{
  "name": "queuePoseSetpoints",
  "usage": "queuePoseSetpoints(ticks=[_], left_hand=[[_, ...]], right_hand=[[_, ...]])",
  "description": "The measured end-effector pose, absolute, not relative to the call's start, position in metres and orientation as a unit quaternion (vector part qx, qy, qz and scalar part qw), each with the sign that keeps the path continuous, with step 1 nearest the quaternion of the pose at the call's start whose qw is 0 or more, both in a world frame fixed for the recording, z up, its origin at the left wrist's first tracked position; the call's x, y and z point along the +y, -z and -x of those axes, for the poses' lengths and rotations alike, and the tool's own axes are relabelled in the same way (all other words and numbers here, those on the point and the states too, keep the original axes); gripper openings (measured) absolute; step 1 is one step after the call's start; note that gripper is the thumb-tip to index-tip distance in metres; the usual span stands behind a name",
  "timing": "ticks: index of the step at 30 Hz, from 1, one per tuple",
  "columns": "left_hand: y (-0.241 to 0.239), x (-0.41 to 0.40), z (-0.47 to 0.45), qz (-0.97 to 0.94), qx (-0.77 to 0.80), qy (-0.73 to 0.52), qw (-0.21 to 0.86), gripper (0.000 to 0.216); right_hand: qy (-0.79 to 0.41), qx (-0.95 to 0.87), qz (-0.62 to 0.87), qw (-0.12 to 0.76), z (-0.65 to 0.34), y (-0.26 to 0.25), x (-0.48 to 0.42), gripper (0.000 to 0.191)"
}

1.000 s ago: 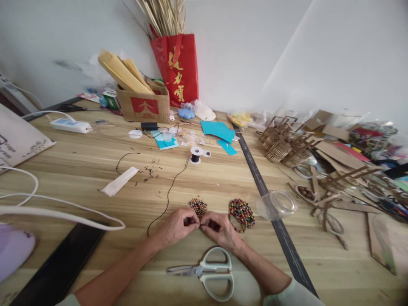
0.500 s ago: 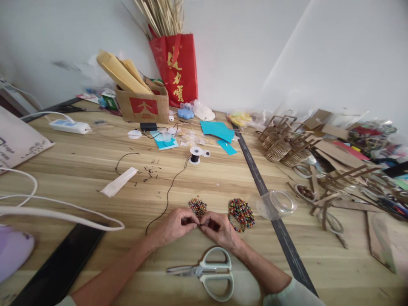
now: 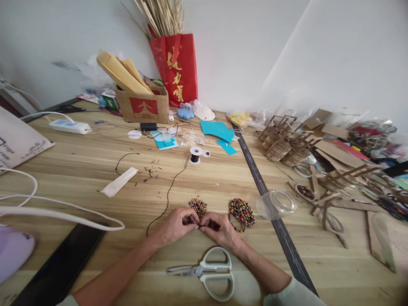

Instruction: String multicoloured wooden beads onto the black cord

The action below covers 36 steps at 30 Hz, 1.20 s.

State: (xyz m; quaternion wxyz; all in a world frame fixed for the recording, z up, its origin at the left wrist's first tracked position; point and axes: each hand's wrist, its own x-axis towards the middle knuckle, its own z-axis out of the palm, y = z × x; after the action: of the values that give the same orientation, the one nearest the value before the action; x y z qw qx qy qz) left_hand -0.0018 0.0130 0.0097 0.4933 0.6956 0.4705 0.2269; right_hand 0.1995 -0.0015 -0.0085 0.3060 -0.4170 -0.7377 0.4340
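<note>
Black cord ran across the bench from a white spool well beyond the scissors, passing out of sight at the person's left forearm, beyond and left of the blades. From where I stood, the left hand and the right hand met just beyond the scissors, the fingertips of each pinched narrow on a dark piece too small to tell as cord or bead. A pile of loose beads, many-coloured, lay past the fingertips, farther from the scissors; a coiled bead strand lay beyond the scissors and to their right, near the right hand. Far beyond the scissors and to their left, a white paper strip lay near scattered black snippets. A red bag stood farthest beyond them, against the wall.
</note>
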Motion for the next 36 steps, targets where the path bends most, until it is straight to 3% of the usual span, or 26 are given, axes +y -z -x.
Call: queuePoseSetpoints(ticks=[36], left_hand=[[-0.0085, 0.0115, -0.0009, -0.695, 0.441, -0.243, 0.513, 0.006]], right_hand=[[-0.398, -0.787, 0.367, 0.295, -0.2010, 0.0052, -0.0032, 0.026]])
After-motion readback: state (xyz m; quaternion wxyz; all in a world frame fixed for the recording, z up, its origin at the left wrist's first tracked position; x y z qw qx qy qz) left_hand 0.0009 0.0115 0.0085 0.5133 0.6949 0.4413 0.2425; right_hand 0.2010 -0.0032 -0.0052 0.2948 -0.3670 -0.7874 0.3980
